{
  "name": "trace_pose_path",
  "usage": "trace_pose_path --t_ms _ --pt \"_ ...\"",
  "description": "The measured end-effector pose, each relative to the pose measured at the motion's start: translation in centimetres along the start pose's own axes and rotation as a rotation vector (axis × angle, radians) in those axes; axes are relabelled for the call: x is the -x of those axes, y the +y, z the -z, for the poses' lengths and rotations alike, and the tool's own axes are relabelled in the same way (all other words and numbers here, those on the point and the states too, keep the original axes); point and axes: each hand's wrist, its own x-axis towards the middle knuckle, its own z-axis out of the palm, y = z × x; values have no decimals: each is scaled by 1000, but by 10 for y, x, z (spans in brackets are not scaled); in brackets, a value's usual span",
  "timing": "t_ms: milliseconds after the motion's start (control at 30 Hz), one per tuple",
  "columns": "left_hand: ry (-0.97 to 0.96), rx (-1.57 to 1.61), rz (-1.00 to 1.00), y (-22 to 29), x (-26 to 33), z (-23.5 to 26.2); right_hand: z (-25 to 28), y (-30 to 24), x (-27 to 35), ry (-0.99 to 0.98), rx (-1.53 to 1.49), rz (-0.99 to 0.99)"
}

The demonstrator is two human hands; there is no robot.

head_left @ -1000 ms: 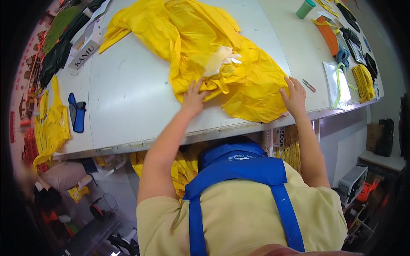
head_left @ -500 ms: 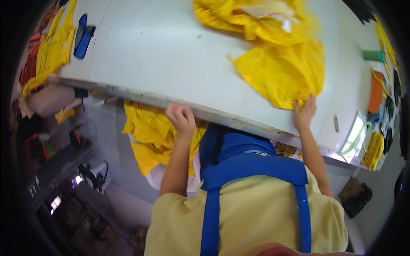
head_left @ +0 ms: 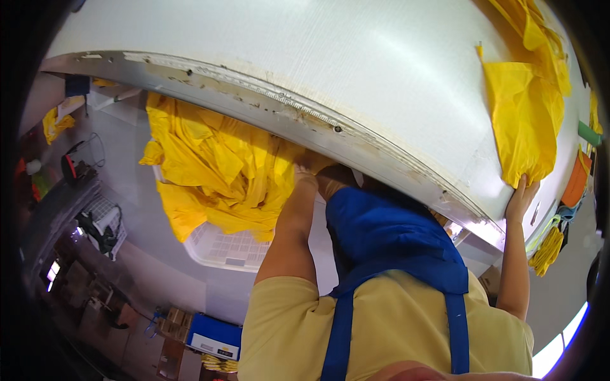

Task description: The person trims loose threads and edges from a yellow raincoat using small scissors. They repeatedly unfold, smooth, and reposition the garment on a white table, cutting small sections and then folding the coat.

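A yellow fabric piece lies on the white table toward the right, and its narrowed near end is held in my right hand. My left hand reaches below the table's front edge, against a heap of yellow fabric. That heap fills a white plastic basket and spills over its side. The left fingers are in shadow and partly hidden by the cloth, so their grip does not show.
The table's worn front edge runs between my two hands. Green and orange items lie at the table's right end, near a yellow bundle. A blue-and-white box stands below, behind my left side.
My left hand has dropped from the table edge down to the heaped yellow fabric. My right hand stays at the fabric piece's end. The view has shifted left and closer to the basket.
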Motion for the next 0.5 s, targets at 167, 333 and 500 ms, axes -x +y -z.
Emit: trace_pose_path --t_ms 167,333,500 --pt "269 102 43 -37 -5 -38 0 1 4 -13 -7 -38" --pt "604 648 -97 -59 33 -61 -1 -6 -1 14 -6 17" --pt "1090 1745 -418 -142 231 -56 1 -5 7 6 29 20"
